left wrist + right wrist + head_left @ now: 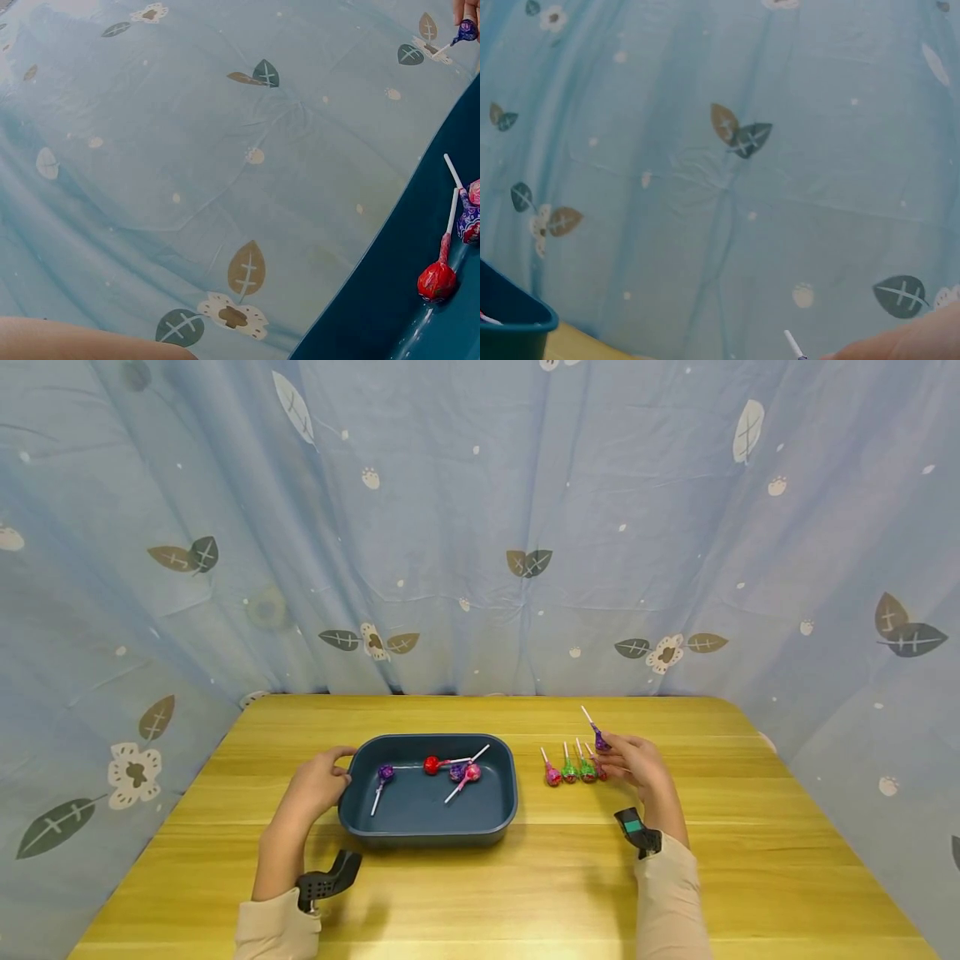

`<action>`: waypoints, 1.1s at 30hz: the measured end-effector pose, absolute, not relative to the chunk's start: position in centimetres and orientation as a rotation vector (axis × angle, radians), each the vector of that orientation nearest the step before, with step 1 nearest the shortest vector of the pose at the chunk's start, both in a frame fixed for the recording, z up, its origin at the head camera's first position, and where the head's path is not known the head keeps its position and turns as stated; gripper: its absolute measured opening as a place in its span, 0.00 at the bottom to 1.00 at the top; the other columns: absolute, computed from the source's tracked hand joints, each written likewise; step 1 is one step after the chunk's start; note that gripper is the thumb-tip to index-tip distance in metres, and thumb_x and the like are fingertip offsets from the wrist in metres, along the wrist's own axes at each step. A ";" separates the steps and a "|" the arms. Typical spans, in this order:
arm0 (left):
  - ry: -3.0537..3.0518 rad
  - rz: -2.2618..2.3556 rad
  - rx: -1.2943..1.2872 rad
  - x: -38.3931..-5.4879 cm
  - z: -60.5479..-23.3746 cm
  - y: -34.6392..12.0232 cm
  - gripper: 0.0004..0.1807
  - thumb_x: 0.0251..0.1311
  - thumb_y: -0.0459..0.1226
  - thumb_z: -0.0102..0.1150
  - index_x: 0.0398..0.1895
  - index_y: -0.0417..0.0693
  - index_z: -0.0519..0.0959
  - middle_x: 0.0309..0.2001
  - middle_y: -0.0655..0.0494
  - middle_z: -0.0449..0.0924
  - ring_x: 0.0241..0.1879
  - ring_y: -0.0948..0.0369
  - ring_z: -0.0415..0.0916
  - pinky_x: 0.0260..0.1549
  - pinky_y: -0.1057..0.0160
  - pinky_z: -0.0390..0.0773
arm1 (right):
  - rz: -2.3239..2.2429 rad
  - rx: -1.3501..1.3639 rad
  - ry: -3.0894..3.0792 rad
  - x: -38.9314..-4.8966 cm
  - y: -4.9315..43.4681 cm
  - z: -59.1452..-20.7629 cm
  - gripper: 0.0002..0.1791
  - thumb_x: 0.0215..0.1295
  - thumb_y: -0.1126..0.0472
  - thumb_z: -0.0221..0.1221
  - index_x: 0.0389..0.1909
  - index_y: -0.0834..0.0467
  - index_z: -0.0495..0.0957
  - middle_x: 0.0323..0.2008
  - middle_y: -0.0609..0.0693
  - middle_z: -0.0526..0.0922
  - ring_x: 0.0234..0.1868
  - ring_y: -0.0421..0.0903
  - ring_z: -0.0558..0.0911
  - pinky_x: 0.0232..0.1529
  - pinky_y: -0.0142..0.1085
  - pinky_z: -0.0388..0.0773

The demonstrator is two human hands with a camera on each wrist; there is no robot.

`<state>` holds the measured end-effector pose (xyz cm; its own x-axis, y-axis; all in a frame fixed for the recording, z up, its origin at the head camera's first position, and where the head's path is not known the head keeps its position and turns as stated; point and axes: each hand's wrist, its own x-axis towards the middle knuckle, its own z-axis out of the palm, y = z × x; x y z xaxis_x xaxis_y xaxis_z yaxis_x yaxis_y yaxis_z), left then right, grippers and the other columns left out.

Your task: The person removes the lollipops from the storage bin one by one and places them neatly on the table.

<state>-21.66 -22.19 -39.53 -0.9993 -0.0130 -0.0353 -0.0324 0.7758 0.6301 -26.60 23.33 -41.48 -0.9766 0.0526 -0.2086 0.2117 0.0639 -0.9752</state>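
Over the right side of the wooden surface (pixel 555 893), a purple lollipop (pixel 599 738) is pinched between the thumb and fingers of your right hand (pixel 636 766). That grip takes the wrapped head, likely because it is the easier part to hold, leaving the stick free. Beside it, a pink lollipop (pixel 552 776), two green lollipops (pixel 570 773) and a reddish lollipop (pixel 602 772) lie in a row, sticks away from you, probably so the heads stay within reach. Your left hand (pixel 318 783) touches the left end of the blue tray (pixel 427 840), seemingly to steady it; whether it pinches the wall, you cannot tell. Four more lollipops (pixel 431 765) lie loosely inside. Beyond hangs a patterned curtain (pixel 450 527).
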 end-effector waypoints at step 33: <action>2.920 1.040 -0.049 -21.8 -39.8 -22.3 0.25 0.62 0.27 0.47 0.64 0.33 0.68 0.36 0.42 0.80 0.23 0.57 0.72 0.24 0.59 0.71 | -1.769 0.573 2.398 -26.0 25.5 -44.4 0.24 0.70 0.52 0.54 0.43 0.74 0.74 0.21 0.49 0.79 0.19 0.37 0.76 0.23 0.29 0.75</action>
